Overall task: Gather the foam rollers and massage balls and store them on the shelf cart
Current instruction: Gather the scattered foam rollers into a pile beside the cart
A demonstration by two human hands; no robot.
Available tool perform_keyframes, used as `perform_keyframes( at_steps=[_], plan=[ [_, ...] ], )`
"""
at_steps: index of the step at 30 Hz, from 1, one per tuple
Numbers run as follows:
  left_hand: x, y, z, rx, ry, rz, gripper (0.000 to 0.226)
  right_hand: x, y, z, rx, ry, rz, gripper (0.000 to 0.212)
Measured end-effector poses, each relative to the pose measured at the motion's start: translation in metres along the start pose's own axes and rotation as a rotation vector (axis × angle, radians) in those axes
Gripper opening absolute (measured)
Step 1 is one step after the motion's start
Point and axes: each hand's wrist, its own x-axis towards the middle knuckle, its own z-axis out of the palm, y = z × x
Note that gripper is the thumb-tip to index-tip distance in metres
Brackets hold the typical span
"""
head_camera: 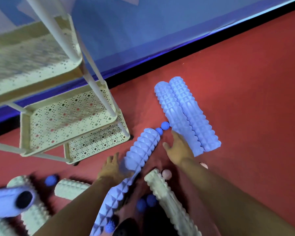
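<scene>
We see left hand (111, 168) touching the middle blue foam roller (140, 154), fingers straight; right hand (178, 148) open just right of it.

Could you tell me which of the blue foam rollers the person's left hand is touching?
The left hand rests on the single blue roller lying between both hands; the other two blue rollers lie side by side beyond the right hand.

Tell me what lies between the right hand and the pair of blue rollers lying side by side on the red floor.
Nothing visible. The right hand, fingers spread, hovers right beside the nearer of the two blue rollers, with only bare red floor around it. Two small spiky blue balls sit just ahead of the fingertips, off to the left, not in the way.
</scene>
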Motion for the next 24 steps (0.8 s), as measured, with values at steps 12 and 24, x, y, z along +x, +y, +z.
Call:
perform_keyframes(
  at_steps=[12,24],
  plan=[
    [-0.006,-0.015,0.018,-0.084,-0.094,-0.013,0.122,-0.034,-0.013,0.063,0.093,-0.162,-0.013,0.062],
    [-0.039,0.085,-0.042,-0.96,-0.205,0.169,0.062,-0.03,-0.015,-0.014,0.496,-0.317,0.155,0.079]
  ],
)
